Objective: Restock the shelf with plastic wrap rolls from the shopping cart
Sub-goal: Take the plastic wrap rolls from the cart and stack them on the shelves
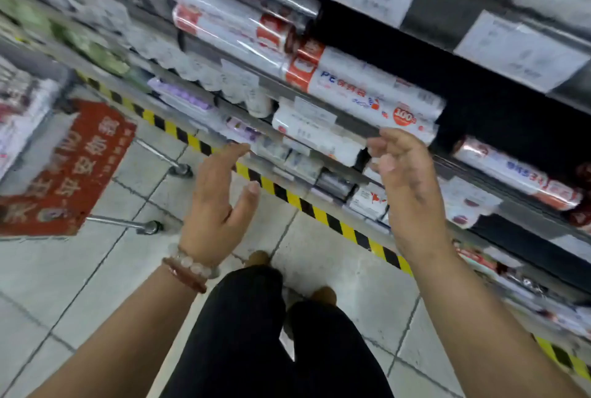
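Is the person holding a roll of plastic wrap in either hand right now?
No, the left hand and the right hand both hang empty with loose fingers before the shelf.

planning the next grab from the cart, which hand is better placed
Left, probably. The left hand hangs open over the floor on the side of the red-signed metal shopping cart; the right hand is up by the white plastic wrap rolls.
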